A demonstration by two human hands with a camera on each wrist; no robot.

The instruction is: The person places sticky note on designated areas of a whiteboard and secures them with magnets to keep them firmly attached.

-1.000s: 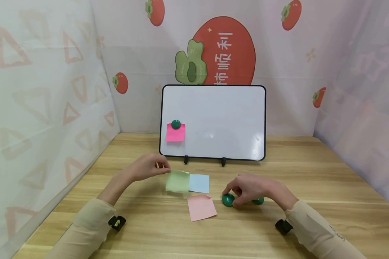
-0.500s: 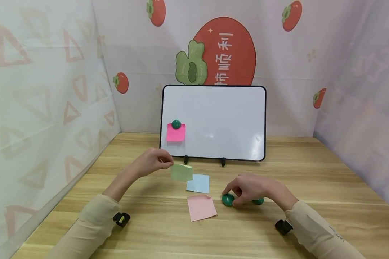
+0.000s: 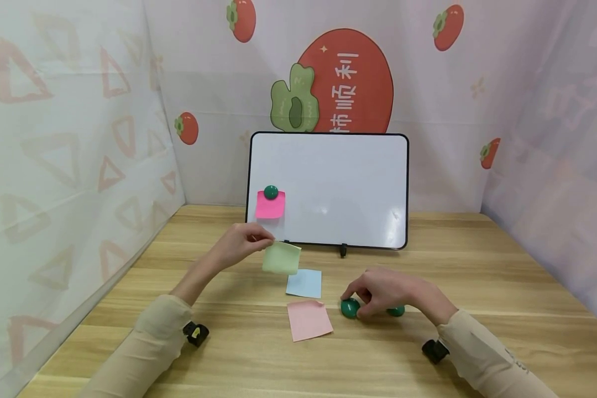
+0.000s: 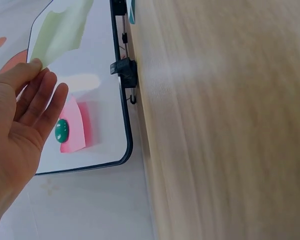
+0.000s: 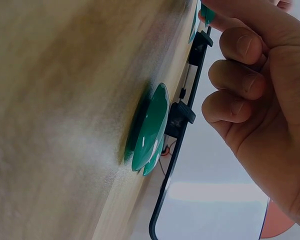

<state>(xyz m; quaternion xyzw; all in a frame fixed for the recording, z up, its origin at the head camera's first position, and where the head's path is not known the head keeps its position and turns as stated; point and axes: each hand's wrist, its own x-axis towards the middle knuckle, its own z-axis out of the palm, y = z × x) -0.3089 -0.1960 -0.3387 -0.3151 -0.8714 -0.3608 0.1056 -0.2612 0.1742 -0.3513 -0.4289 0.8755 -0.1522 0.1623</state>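
I see my left hand [image 3: 239,246] up in the air, just in front of the white magnet board with the black frame [image 3: 328,188]. Its thumb and fingers pinch one corner of the light green square sticky note [image 3: 281,258]. The note hangs off the wooden table [image 3: 477,287], low in front of the board's bottom left edge. In the left wrist view the same green note [image 4: 60,30] sticks out past my fingertips [image 4: 35,65], with the board behind it.

My right hand [image 3: 385,293] is down on the table, to the right of the paper squares. Its fingers are curled around a round dark green magnet [image 3: 349,308] and pinch it while it sits on the wood. A second round green magnet [image 3: 396,311] peeks out from under the same hand. In the right wrist view I see one green magnet [image 5: 150,127] lying flat on the wood.

A light blue sticky note [image 3: 304,283] lies flat on the table, and a pale pink sticky note [image 3: 309,319] lies just in front of it. On the board, a bright pink sticky note [image 3: 270,205] is held by a green round magnet [image 3: 271,192] at its top.
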